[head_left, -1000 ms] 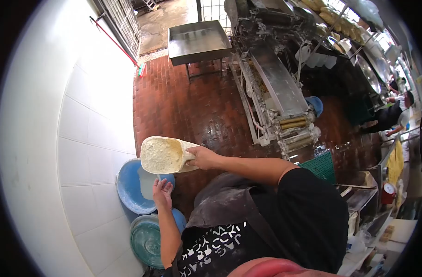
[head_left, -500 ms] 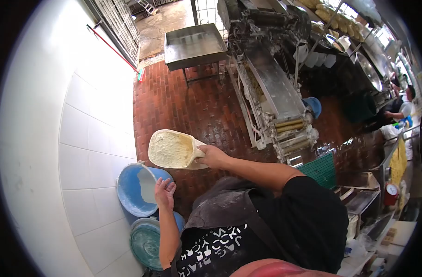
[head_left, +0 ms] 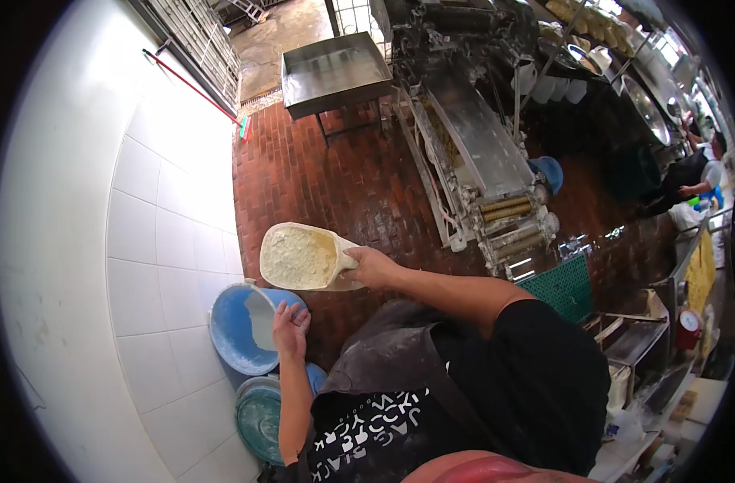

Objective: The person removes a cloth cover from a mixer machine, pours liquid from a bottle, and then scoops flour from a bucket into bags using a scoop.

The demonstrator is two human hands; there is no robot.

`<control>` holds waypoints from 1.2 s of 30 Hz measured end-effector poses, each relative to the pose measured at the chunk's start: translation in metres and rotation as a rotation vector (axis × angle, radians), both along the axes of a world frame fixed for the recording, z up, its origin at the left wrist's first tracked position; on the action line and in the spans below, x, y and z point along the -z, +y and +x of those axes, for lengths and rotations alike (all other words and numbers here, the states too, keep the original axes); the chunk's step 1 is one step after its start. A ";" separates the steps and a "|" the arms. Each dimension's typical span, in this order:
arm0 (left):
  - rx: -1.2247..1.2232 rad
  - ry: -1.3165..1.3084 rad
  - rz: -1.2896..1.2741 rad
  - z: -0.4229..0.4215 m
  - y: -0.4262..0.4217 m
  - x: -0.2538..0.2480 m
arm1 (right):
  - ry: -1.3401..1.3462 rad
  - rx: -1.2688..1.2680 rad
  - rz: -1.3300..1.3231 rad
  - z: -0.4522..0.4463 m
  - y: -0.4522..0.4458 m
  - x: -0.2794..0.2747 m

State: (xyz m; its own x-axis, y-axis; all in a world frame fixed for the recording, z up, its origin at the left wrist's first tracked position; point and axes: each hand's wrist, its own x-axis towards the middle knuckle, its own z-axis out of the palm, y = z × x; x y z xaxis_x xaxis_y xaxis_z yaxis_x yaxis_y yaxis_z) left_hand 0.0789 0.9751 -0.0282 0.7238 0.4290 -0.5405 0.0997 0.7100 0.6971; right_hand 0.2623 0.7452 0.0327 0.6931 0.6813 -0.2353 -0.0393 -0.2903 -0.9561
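My right hand (head_left: 369,268) grips the handle of a large off-white scoop (head_left: 343,278). Heaped in the scoop is a pale yellow, flour-like powder (head_left: 299,256). The scoop is held up over the brick floor, beyond the rim of a blue bucket (head_left: 232,322). Whitish powder (head_left: 263,324) shows inside that bucket. Beside the bucket's near rim is my left hand (head_left: 290,326), palm up, holding nothing, its fingers loosely bent and apart. Whether it touches the rim I cannot tell.
A green-lidded bin (head_left: 259,423) stands next to the blue bucket, by the white tiled wall (head_left: 174,298). Ahead are a metal tray table (head_left: 335,76) and a roller machine (head_left: 480,145). A green crate (head_left: 560,290) lies to the right. Another person (head_left: 693,177) stands farther off.
The view has shifted slightly. The scoop stays nearly in place in my right hand, still full of powder. My left hand's fingers have bent a little more. The distant person has moved an arm.
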 end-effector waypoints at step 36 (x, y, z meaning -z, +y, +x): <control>0.050 -0.018 -0.015 0.022 -0.022 -0.001 | 0.023 0.144 0.007 0.019 -0.028 0.004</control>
State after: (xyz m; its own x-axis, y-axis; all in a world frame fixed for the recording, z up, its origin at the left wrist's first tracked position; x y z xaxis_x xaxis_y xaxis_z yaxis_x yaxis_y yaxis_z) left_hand 0.1005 0.9528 -0.0270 0.7538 0.3841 -0.5332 0.1230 0.7146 0.6887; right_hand 0.2811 0.7177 0.0285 0.7781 0.5772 -0.2478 -0.1020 -0.2730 -0.9566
